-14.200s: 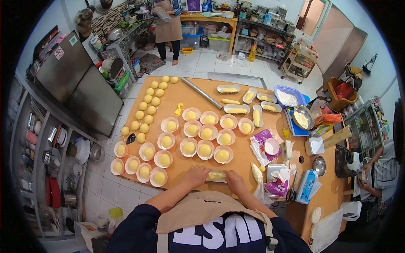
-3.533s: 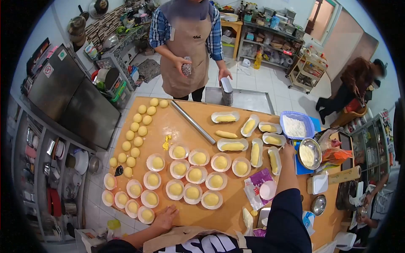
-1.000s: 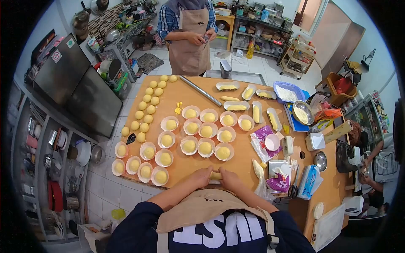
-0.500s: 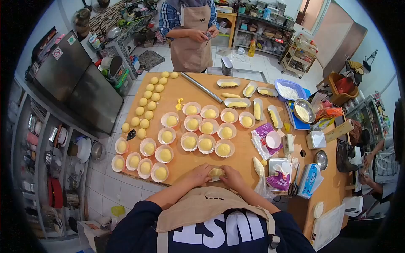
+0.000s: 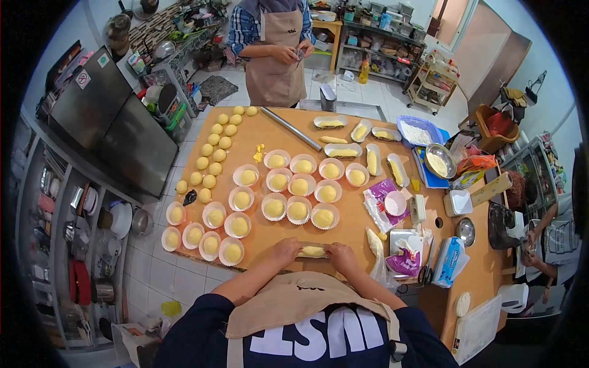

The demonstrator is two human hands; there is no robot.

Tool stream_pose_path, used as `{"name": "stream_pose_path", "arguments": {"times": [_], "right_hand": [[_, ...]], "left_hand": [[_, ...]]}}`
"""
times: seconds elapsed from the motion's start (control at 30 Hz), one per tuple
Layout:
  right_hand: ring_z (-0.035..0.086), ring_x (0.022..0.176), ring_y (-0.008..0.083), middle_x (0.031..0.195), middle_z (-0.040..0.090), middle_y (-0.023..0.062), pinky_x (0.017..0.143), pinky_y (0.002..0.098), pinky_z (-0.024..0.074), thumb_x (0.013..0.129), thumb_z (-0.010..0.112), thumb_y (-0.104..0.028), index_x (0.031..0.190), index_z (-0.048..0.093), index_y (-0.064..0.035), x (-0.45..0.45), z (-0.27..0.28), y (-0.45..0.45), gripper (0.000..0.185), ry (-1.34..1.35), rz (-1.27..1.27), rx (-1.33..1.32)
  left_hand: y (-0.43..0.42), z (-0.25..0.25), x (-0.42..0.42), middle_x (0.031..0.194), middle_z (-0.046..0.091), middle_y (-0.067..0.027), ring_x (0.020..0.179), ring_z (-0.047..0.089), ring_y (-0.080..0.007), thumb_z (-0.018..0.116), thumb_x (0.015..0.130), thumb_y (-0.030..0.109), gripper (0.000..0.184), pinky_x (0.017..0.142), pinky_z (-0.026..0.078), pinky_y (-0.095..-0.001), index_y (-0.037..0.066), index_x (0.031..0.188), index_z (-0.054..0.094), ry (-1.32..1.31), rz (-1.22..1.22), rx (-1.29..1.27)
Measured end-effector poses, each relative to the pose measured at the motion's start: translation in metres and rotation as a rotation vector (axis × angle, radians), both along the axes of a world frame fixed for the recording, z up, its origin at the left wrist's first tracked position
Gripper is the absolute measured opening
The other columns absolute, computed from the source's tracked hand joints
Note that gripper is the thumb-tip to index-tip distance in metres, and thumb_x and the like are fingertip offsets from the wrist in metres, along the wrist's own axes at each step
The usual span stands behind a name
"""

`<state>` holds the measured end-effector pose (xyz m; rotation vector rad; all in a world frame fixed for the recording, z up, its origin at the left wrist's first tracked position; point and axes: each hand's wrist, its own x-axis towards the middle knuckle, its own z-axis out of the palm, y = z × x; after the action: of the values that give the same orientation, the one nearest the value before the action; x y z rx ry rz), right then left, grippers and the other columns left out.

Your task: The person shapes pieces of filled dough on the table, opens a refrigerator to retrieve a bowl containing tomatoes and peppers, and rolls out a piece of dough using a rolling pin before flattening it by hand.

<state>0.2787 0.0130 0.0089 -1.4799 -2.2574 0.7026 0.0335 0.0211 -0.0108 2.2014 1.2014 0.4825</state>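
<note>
At the table's near edge, an elongated piece of pale dough [image 5: 313,251] lies in an oblong paper case [image 5: 304,247]. My left hand [image 5: 286,250] grips the left end of the case, and my right hand [image 5: 340,253] has the right end; the fingertips are small and partly hidden. Beyond my hands stand several round dough balls in fluted paper cups [image 5: 298,211]. Bare dough balls [image 5: 209,181] line the left side. Similar filled oblong cases [image 5: 343,151] rest at the far right, beside a long dough piece [image 5: 333,140] without a case.
A metal rolling pin [image 5: 291,129] lies near the far edge. To the right are a piping bag [image 5: 375,250], a scale [image 5: 405,243], scissors [image 5: 426,270], a metal bowl [image 5: 440,161] and a blue basin of flour [image 5: 419,132]. Another person [image 5: 276,55] stands across the table.
My hands have moved apart to the two ends of the oblong case, uncovering more of the dough. The view has shifted slightly.
</note>
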Motion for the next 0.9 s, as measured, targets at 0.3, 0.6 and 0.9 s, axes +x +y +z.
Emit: {"name": "stream_pose_path", "arguments": {"times": [0.3,0.6,0.9], "right_hand": [[0.063,0.082,0.0335,0.094,0.065,0.0156,0.072,0.0438,0.0522,0.071,0.072,-0.009,0.098,0.066,-0.0062,-0.009,0.029,-0.007,0.027,0.043,-0.051,0.045],[0.06,0.077,0.0266,0.066,0.064,0.0073,0.072,0.0403,0.0465,0.072,0.068,-0.018,0.077,0.071,-0.0113,-0.001,0.01,0.002,0.009,-0.317,0.015,0.135],[0.059,0.084,0.0265,0.078,0.067,0.007,0.08,0.0416,0.0458,0.076,0.067,-0.018,0.091,0.073,-0.0099,0.006,0.02,0.002,0.018,-0.068,-0.028,0.089]], "left_hand": [[-0.003,0.02,0.004,0.098,0.062,-0.0181,0.095,0.06,-0.0375,0.065,0.081,0.012,0.033,0.083,0.048,-0.0457,0.005,0.112,0.057,0.051,0.08,-0.155],[0.0,0.006,-0.006,0.095,0.06,-0.0188,0.094,0.06,-0.0358,0.052,0.083,0.006,0.018,0.081,0.049,-0.0445,0.003,0.1,0.055,0.119,0.023,-0.057],[-0.008,0.027,0.0,0.096,0.058,-0.0167,0.091,0.06,-0.0369,0.054,0.08,0.004,0.019,0.078,0.05,-0.0454,0.002,0.099,0.054,0.157,0.146,-0.023]]}}
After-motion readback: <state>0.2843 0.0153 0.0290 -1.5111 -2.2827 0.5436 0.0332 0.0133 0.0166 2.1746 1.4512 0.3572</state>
